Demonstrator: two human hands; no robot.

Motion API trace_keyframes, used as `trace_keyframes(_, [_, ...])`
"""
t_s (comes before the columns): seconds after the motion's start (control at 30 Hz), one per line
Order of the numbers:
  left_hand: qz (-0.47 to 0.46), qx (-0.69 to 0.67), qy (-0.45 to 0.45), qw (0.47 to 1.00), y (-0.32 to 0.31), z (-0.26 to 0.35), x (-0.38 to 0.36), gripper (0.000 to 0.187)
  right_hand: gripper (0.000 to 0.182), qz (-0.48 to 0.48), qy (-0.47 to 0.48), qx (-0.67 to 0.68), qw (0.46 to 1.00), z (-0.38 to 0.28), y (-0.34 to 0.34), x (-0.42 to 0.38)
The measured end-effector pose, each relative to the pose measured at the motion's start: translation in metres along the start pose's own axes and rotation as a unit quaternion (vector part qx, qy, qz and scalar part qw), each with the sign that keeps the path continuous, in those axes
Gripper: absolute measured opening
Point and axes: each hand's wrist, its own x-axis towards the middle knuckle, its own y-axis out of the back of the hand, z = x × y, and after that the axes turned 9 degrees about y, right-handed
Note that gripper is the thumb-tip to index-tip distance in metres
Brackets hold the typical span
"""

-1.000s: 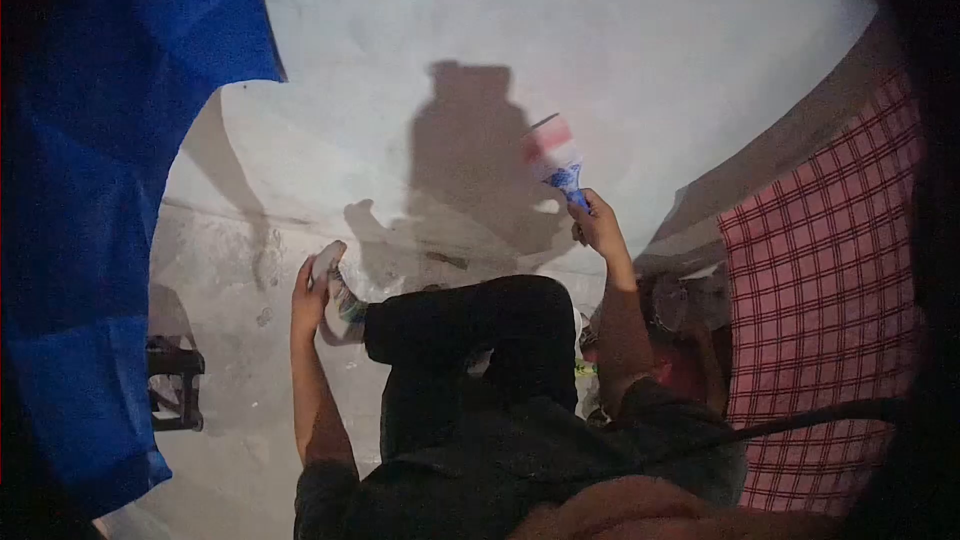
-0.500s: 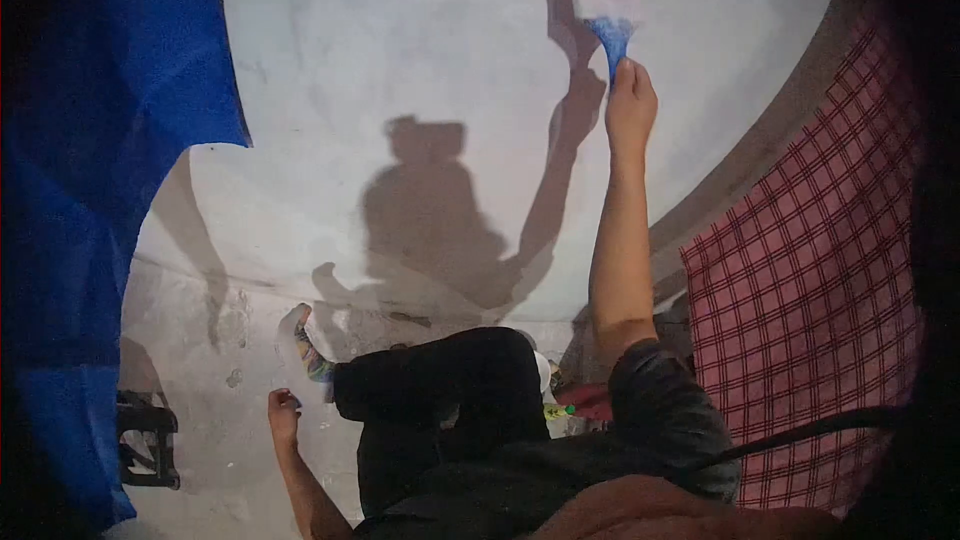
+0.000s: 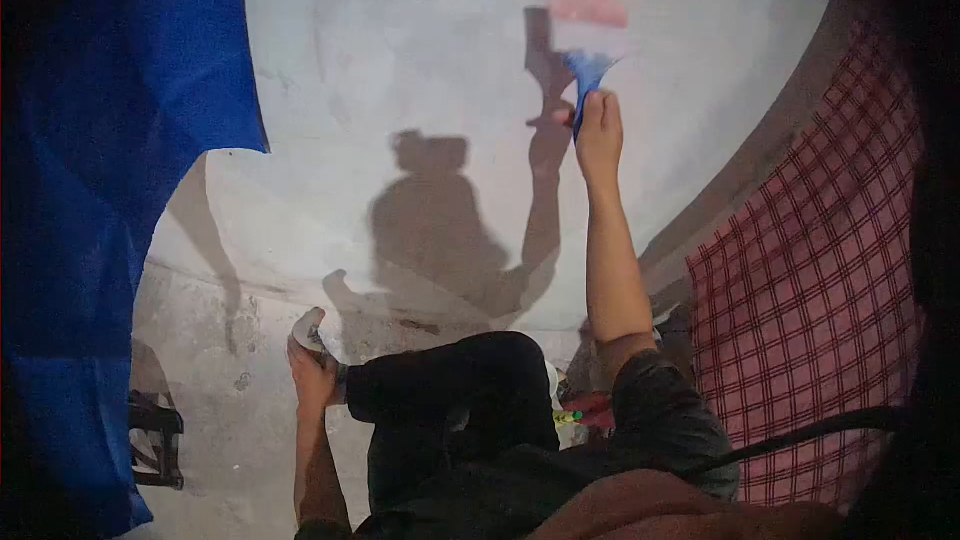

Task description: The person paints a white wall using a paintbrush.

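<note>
A wide paint brush with a blue handle and pinkish bristles is in my right hand, which is closed round the handle. Its blurred bristles overlap the upper part of the pale wall. My right arm is stretched up toward it. Lower left, my left hand cups my raised foot, with the foot showing between thumb and fingers. My leg in black trousers is bent across the lower middle.
A blue sheet hangs at the left, over part of the wall. Red checked cloth covers the right side. A dark stool-like frame stands lower left on the stained grey floor. Small items with a green cap lie beside my leg.
My right hand and the brush have moved down and slightly left over the wall. My left hand has risen from beside my foot onto it. The view has shifted slightly.
</note>
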Motion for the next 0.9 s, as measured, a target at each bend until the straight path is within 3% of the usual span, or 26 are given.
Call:
trace_keyframes(0.03, [0.019, 0.014, -0.02, 1.0, -0.007, -0.003, 0.008, 0.081, 0.028, 0.057, 0.021, 0.049, 0.997, -0.016, 0.0, 0.007])
trace_keyframes(0.1, [-0.038, -0.082, 0.062, 0.994, -0.015, -0.014, 0.033, 0.087, 0.027, 0.059, 0.011, 0.062, 0.996, -0.032, 0.004, 0.017])
trace_keyframes(0.23, [-0.098, -0.216, 0.085, 0.968, -0.011, -0.018, 0.043, 0.091, 0.029, 0.093, -0.029, 0.111, 0.989, -0.015, 0.012, 0.01])
trace_keyframes(0.3, [-0.161, -0.292, 0.163, 0.929, 0.013, 0.009, 0.031, 0.082, 0.032, 0.022, -0.123, 0.237, 0.963, -0.006, 0.014, -0.028])
trace_keyframes(0.33, [-0.199, -0.319, 0.178, 0.909, 0.01, -0.006, 0.029, 0.082, 0.033, 0.022, -0.185, 0.213, 0.959, 0.003, 0.007, -0.05])
trace_keyframes(0.37, [-0.168, -0.256, 0.19, 0.933, 0.014, -0.004, 0.02, 0.087, 0.026, 0.005, -0.216, 0.254, 0.943, -0.005, -0.003, -0.075])
trace_keyframes(0.4, [-0.201, -0.278, 0.2, 0.918, 0.008, -0.027, 0.017, 0.092, 0.022, -0.001, -0.204, 0.205, 0.957, 0.019, -0.013, -0.103])
trace_keyframes(0.43, [-0.205, -0.28, 0.176, 0.921, 0.001, -0.048, 0.01, 0.092, 0.024, -0.02, -0.306, 0.102, 0.946, 0.02, -0.023, -0.125])
trace_keyframes(0.47, [-0.219, -0.206, 0.199, 0.933, -0.002, -0.063, 0.004, 0.091, 0.025, -0.042, -0.261, 0.173, 0.949, 0.033, -0.028, -0.158])
trace_keyframes(0.5, [-0.311, -0.201, 0.196, 0.908, 0.021, -0.056, -0.01, 0.091, 0.025, -0.047, -0.304, 0.185, 0.933, 0.055, -0.04, -0.191])
trace_keyframes(0.53, [-0.255, -0.267, 0.333, 0.868, -0.019, -0.126, -0.023, 0.077, 0.023, -0.08, -0.318, 0.176, 0.928, 0.06, -0.044, -0.216])
trace_keyframes(0.57, [-0.276, -0.361, 0.341, 0.823, -0.007, -0.103, -0.044, 0.074, 0.019, -0.087, -0.346, 0.191, 0.914, 0.064, -0.046, -0.239])
trace_keyframes(0.6, [-0.345, -0.21, 0.32, 0.857, 0.0, -0.129, -0.054, 0.072, 0.016, -0.096, -0.374, 0.21, 0.898, 0.068, -0.046, -0.264])
trace_keyframes(0.63, [-0.319, -0.247, 0.3, 0.864, -0.011, -0.156, -0.075, 0.066, 0.015, -0.131, -0.394, 0.186, 0.89, 0.077, -0.045, -0.287])
trace_keyframes(0.67, [-0.311, -0.368, 0.309, 0.82, -0.014, -0.158, -0.098, 0.06, 0.014, -0.166, -0.409, 0.162, 0.882, 0.084, -0.046, -0.307])
trace_keyframes(0.7, [-0.38, -0.092, 0.044, 0.919, -0.027, -0.211, -0.114, 0.046, 0.017, -0.183, -0.389, 0.137, 0.892, 0.084, -0.047, -0.318])
trace_keyframes(0.73, [-0.284, 0.165, -0.232, 0.916, -0.037, -0.251, -0.129, 0.034, 0.02, -0.202, -0.367, 0.106, 0.902, 0.08, -0.053, -0.322])
trace_keyframes(0.77, [-0.32, 0.021, 0.015, 0.947, -0.035, -0.23, -0.143, 0.035, 0.02, -0.189, -0.363, 0.114, 0.905, 0.077, -0.064, -0.325])
trace_keyframes(0.8, [-0.3, -0.119, 0.183, 0.929, -0.036, -0.21, -0.145, 0.037, 0.025, -0.192, -0.326, 0.089, 0.921, 0.075, -0.07, -0.327])
trace_keyframes(0.83, [-0.273, -0.172, 0.227, 0.919, -0.034, -0.187, -0.145, 0.039, 0.029, -0.194, -0.288, 0.063, 0.936, 0.074, -0.076, -0.328])
trace_keyframes(0.9, [-0.223, -0.214, 0.212, 0.927, -0.024, -0.145, -0.131, 0.044, 0.033, -0.216, -0.303, 0.056, 0.926, 0.068, -0.081, -0.329])
